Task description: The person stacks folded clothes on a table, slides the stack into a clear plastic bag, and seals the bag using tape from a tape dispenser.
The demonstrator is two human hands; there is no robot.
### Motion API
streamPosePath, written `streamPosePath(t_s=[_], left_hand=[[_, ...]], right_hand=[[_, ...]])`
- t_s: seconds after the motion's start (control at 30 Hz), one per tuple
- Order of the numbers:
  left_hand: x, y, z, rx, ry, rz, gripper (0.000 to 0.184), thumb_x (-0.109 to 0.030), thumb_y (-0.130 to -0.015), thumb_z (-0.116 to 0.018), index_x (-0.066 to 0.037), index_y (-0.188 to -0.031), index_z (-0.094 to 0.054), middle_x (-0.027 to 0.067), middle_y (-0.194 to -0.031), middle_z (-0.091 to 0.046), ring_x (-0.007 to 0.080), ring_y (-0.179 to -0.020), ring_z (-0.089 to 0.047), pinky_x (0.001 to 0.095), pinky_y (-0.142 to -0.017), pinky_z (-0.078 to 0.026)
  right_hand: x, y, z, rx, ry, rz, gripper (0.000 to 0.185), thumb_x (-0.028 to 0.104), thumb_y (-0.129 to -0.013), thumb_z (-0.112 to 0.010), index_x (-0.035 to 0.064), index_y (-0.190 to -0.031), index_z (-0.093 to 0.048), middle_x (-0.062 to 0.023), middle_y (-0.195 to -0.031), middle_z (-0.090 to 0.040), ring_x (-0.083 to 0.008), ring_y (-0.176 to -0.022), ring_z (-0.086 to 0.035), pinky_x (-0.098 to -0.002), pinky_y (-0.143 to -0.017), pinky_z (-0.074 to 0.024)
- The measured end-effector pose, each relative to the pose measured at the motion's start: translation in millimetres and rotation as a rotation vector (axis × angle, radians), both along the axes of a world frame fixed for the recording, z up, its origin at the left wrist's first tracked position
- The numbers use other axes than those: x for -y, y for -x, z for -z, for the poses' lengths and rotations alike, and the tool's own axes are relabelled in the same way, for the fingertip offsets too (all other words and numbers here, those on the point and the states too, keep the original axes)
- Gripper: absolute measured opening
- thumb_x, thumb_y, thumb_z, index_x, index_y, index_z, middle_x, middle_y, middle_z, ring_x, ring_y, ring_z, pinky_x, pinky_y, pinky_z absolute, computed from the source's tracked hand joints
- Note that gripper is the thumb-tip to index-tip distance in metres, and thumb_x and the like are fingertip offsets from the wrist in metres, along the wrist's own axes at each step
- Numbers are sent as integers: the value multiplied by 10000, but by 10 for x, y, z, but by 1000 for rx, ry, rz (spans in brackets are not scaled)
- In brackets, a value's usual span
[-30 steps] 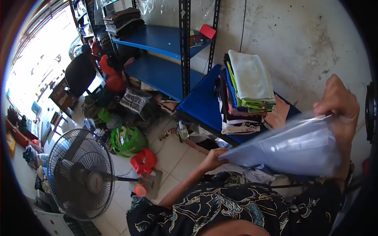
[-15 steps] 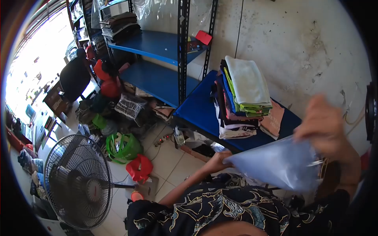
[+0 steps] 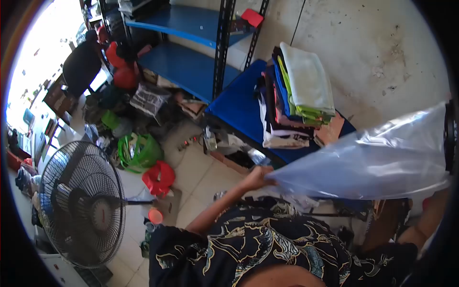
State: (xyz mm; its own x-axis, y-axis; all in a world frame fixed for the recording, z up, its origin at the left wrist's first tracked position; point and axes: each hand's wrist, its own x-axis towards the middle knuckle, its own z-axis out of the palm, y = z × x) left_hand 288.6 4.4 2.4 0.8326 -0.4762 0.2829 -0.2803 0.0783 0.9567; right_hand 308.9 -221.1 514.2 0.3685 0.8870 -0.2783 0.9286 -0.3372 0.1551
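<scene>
One clear plastic bag [image 3: 358, 160] stretches across the head view, partly in front of the blue surface [image 3: 234, 103] bearing folded clothes [image 3: 310, 86]. I observe the left hand [image 3: 259, 178] gripping the bag's gathered end; the right hand is out of sight, state undetermined.

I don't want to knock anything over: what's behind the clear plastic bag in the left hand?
The blue flat-topped table and stained off-white wall run behind the clear plastic bag. It covers part of the table, so anything lying there cannot be made out.
</scene>
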Motion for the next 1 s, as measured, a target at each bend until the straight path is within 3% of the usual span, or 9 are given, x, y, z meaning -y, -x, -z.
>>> streamPosePath(t_s=[0.03, 0.2, 0.43, 0.67, 0.8, 0.87, 0.9, 1.0], left_hand=[[26, -35, 107, 103, 12, -51, 207, -133, -664, -723, 3, -768, -606, 108, -740, -552, 229, -680, -552, 332, -624, -431], [-72, -214, 204, -4, 1, -97, 310, -142, -649, -740, 9, -876, -592, 121, -798, -595, 183, -733, -573, 317, -665, -448], [-77, -407, 45, -86, 12, -101, 309, -121, -636, -745, 12, -867, -589, 98, -774, -607, 143, -711, -553, 296, -674, -442], [27, -515, -24, 2, 25, -84, 322, -146, -627, -752, 22, -840, -578, 120, -760, -587, 194, -706, -552, 302, -667, -433], [75, -547, 206, -84, -28, -65, 319, -152, -632, -750, 24, -836, -579, 125, -765, -584, 202, -706, -553, 308, -661, -432], [70, -562, 183, 17, -4, -58, 306, -149, -629, -749, 20, -819, -580, 127, -739, -576, 213, -694, -556, 314, -651, -431], [34, -564, 175, -41, -104, -20, 350, -120, -655, -743, 18, -940, -594, 101, -829, -636, 117, -746, -559, 284, -716, -452], [0, -554, 194, -47, -157, -25, 350, -122, -653, -742, 23, -933, -589, 112, -830, -630, 125, -745, -561, 287, -704, -453]], right_hand=[[29, -41, 46, -36, 8, 25, 390, 205, -634, -678, 94, -1000, -605, -56, -620, -514, -137, -652, -490, -322, -639, -369], [139, -23, 211, -131, 21, 175, 409, 212, -633, -681, 94, -1015, -597, -57, -620, -515, -139, -646, -492, -323, -636, -373], [284, 44, 331, -156, -13, 343, 435, 222, -632, -686, 94, -1035, -586, -60, -619, -516, -142, -638, -496, -324, -633, -377], [344, 52, 403, -152, -37, 489, 461, 231, -631, -690, 94, -1056, -575, -62, -619, -517, -145, -630, -499, -326, -630, -382], [372, 55, 472, -169, -41, 572, 477, 237, -630, -693, 94, -1068, -568, -64, -619, -518, -147, -625, -501, -327, -628, -385], [395, 68, 515, -156, -64, 614, 484, 240, -630, -694, 94, -1074, -565, -64, -619, -518, -148, -623, -502, -327, -627, -386], [405, 83, 540, -161, -65, 642, 488, 241, -630, -695, 94, -1076, -563, -65, -619, -518, -148, -622, -503, -327, -627, -387], [399, 23, 605, -172, -65, 693, 500, 245, -629, -696, 94, -1085, -559, -66, -618, -519, -149, -618, -504, -328, -625, -389]])
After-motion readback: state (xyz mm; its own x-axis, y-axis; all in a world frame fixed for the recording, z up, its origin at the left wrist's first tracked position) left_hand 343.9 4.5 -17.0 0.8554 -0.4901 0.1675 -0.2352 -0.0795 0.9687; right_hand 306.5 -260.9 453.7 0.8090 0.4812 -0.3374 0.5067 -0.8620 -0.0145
